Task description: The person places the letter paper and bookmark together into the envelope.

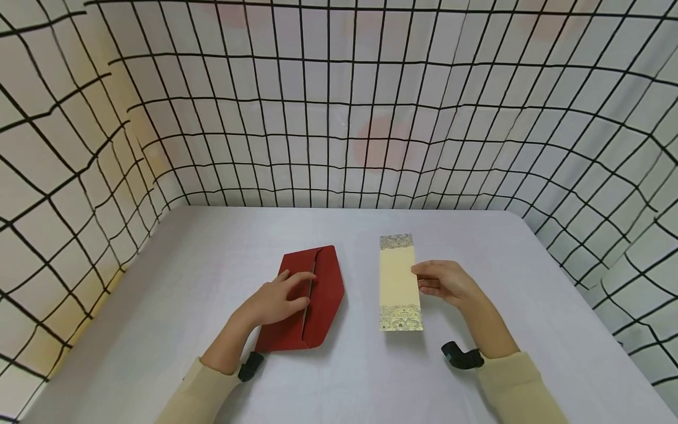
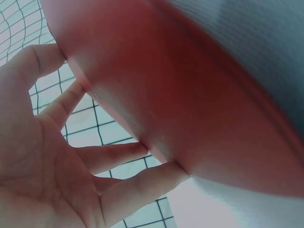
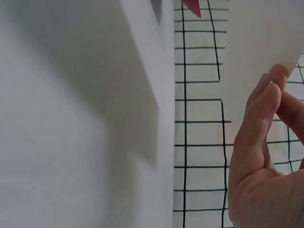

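On the white table lies a red envelope (image 1: 325, 294), its pointed flap toward the right and a dark slit line along its face. The left hand (image 1: 281, 299) rests its spread fingertips on it; in the left wrist view the fingers (image 2: 118, 154) touch the red surface without wrapping round it. To the right, a cream card (image 1: 398, 277) with patterned bands at its top and bottom is held above the table. The right hand (image 1: 445, 281) pinches its right edge between thumb and fingers, and the right wrist view shows the card's plain pale back (image 3: 261, 38).
Behind and on both sides of the white table (image 1: 349, 377) stand pale walls covered by a black wire grid (image 1: 328, 118). A black wrist device (image 1: 462, 357) sits at the right cuff, and another (image 1: 251, 366) at the left cuff.
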Demonstrator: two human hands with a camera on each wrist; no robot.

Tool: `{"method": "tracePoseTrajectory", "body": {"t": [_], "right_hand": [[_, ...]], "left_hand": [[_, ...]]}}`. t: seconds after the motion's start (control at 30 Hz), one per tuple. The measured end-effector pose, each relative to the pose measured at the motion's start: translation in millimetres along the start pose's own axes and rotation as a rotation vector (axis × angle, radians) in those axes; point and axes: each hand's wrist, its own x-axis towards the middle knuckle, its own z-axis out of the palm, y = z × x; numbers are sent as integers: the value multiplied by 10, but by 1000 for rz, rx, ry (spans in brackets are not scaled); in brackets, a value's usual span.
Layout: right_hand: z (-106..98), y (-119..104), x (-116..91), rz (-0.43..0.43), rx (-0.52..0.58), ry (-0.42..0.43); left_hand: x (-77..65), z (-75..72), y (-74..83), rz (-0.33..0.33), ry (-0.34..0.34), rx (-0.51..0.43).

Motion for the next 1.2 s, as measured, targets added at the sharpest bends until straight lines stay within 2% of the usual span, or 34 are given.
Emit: {"method": "tracePoseTrajectory", "body": {"t": [0.23, 0.53, 0.87, 1.2], "right_hand": [[202, 2, 49, -7, -3, -27], [432, 13, 142, 5, -15, -19], [701, 84, 229, 13, -1, -78], [943, 118, 304, 38, -32, -47]], "left_hand": [[22, 8, -21, 6, -2, -4], [39, 20, -34, 8, 7, 1], [40, 23, -18, 5, 20, 23], [40, 16, -10, 15, 12, 27]]}}
